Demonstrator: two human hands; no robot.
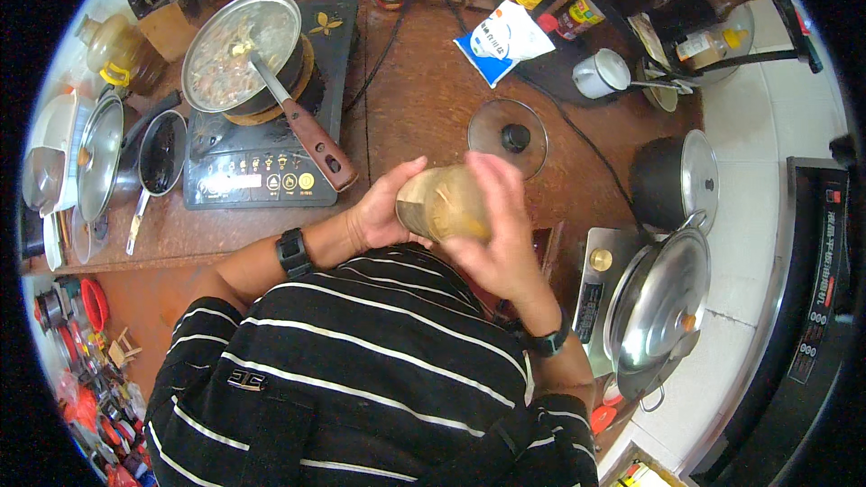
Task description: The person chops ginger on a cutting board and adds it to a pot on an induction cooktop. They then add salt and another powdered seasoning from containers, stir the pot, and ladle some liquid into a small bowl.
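Note:
In front of my chest, a cloudy jar [440,206] with pale and yellowish contents lies tilted between my hands. My left hand [387,208] grips its left end, the fingers wrapped underneath. At the right end my right hand [499,226] curves over the jar, blurred by motion; whether a lid is under that palm is hidden. Up and left, a pot [203,74] of bubbling pale broth with pieces in it sits on a black induction cooker [270,155]. A wooden-handled metal utensil [311,138] rests in the pot, its handle hanging over the cooker.
A glass lid [497,142] lies on the brown counter beyond my right hand. Behind it are a blue-white bag [504,44], a white enamel mug [601,73] and a black power cable [575,125]. A large lidded wok [659,311] stands right; a small pan [162,152] stands left.

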